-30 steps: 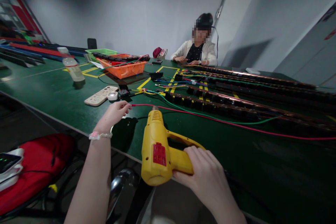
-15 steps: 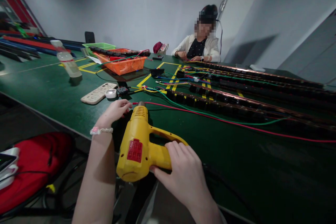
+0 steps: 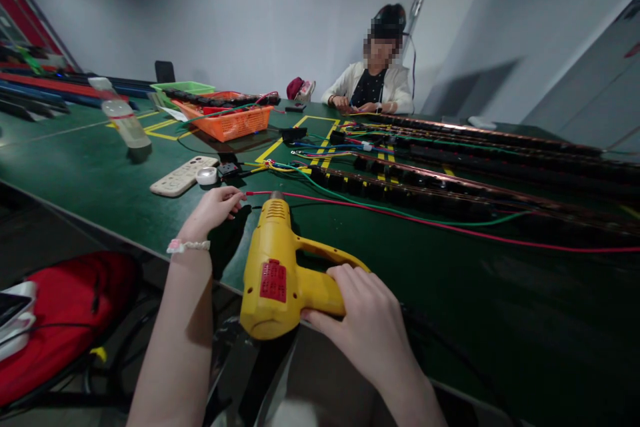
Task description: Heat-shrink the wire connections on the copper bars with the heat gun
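1. Right hand (image 3: 367,320) — closed around the handle of the yellow heat gun (image 3: 270,273). Gun sits to the left of that hand, nozzle (image 3: 277,195) pointing away from the body.
2. Left hand (image 3: 213,207) — fingers drawn in, pinching the end of the red wire (image 3: 320,199) at the fingertips. Wire runs off to the right of that hand, past the nozzle, out of view. Nozzle vs wire: close, can't tell if touching. Can't tell if the gun is running either.
3. Beyond the left hand, on the green counter (image 3: 65,160): patterned phone case (image 3: 183,177), small white case (image 3: 207,177) just beside it, black connector block (image 3: 229,170). Bottle (image 3: 125,123) farther out to its left; orange basket (image 3: 237,125) well beyond it.
4. Beyond the right hand: green wire (image 3: 380,205), then copper-railed black strips (image 3: 480,195). Co-worker (image 3: 370,83) behind those.
5. Risks, my read: if hot, nozzle is near enough to the left fingertips to burn them should the gun swing left. Holding it too close or too long could scorch the red insulation. Loose pinch could let the wire slip.
6. Writing: red label (image 3: 273,281) on the gun has print, too small to read. No brand legible.
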Demonstrator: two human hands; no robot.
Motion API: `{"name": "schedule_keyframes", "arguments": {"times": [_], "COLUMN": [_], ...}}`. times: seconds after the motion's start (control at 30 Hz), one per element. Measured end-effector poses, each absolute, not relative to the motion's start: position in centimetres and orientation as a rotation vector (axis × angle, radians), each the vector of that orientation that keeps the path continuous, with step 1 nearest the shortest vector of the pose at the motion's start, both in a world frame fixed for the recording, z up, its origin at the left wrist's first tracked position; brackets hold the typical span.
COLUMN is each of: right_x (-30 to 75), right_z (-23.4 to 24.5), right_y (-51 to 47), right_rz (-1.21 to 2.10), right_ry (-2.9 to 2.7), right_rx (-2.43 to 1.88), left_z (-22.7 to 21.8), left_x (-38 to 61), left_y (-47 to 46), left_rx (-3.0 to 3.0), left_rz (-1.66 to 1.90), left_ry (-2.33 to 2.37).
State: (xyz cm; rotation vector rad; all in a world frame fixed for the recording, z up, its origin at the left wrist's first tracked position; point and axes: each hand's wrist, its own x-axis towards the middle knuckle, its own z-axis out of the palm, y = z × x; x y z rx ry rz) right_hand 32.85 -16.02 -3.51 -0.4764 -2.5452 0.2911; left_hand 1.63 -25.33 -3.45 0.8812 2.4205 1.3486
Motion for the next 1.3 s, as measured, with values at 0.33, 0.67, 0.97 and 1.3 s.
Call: {"name": "schedule_keyframes", "arguments": {"times": [0.33,0.67,0.97,1.3], "right_x": [37.9,40.8,38.3,33.8], "right_z": [-4.2,-4.7,-4.6,-4.3], "right_y": [-12.3,-10.8,-12.5,-15.6], "right_rz": [0.009,-0.404,-0.331,0.031], "right_ry": [-2.527,-2.485,-2.465,-2.535], "right_rx": [-0.581,-0.597,-0.441,-0.407], "left_z": [-3.2,-3.0,-3.1,-2.9], "left_x": [1.9,2.4,2.6,2.7], "left_y": [-25.3,-24.8,-24.8,-24.7], "left_rx": [0.854,0.916,1.017,1.024], "left_rz": [1.358,1.253,1.230,1.210], "left_ry": [2.418,2.454,2.451,2.446]}}
